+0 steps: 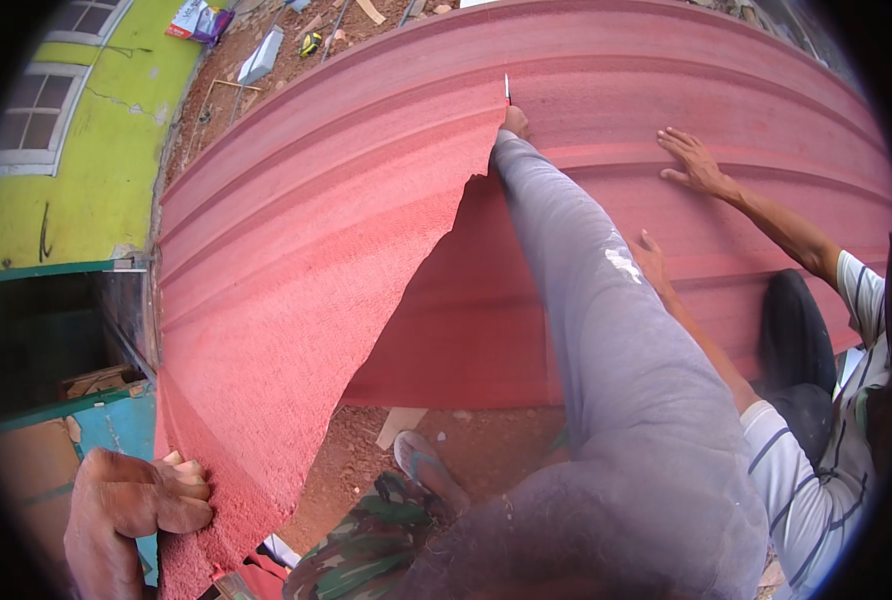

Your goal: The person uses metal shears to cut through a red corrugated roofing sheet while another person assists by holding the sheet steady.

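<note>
A large red ribbed roofing sheet [606,120] spreads before me, with a long ragged cut edge running from the lower left up to the far middle. At the lower left, my left hand [151,495] has its fingers curled over the near corner of the lifted flap [296,330]. My right arm, in a grey sleeve, reaches far forward. At its end my right hand [515,122] is closed around a cutting tool [508,90] with a slim pale blade, at the top of the cut. Most of the tool's handle is hidden.
A co-worker in a striped shirt [801,480] is at the right, one hand [696,165] flat on the sheet. A yellow-green wall [116,150] with windows stands left. Beyond the sheet lie a tape measure [311,43] and a pale block [261,57]. A sandalled foot [428,468] shows below.
</note>
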A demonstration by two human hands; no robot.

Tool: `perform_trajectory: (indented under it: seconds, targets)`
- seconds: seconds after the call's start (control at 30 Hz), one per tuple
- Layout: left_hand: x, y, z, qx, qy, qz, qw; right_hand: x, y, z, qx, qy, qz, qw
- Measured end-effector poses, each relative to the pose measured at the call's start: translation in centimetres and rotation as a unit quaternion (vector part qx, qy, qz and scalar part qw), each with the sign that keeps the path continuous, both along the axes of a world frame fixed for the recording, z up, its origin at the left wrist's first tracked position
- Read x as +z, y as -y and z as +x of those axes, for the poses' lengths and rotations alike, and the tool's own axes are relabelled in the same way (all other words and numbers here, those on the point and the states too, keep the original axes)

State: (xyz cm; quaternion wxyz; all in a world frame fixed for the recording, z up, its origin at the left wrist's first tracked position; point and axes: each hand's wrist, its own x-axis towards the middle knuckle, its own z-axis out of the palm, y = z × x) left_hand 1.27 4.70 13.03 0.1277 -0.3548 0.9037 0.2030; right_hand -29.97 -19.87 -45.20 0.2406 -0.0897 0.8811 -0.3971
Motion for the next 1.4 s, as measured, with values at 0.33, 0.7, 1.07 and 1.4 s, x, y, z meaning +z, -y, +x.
perform_trajectory:
  seconds: [0.33, 0.7, 1.07, 1.4]
  targets:
    - [0.2, 0.1, 0.1, 0.0, 0.007, 0.004, 1.0, 1.2, -0.6, 0.9, -0.008, 0.023, -0.003, 1.0]
    - [0.7, 0.2, -0.7, 0.003, 0.02, -0.019, 1.0, 3.5, -1.2, -0.5, 0.058, -0.001, 0.026, 0.998]
    - [0.7, 1.2, -0.6, 0.013, 0.006, 0.018, 1.0, 2.1, 0.9, -1.5, 0.036, -0.027, 0.051, 0.998]
    - [-0.2, -0.1, 0.8, 0.064, -0.01, -0.068, 0.996, 3.1, 0.0, -1.6, 0.084, -0.05, 0.044, 0.994]
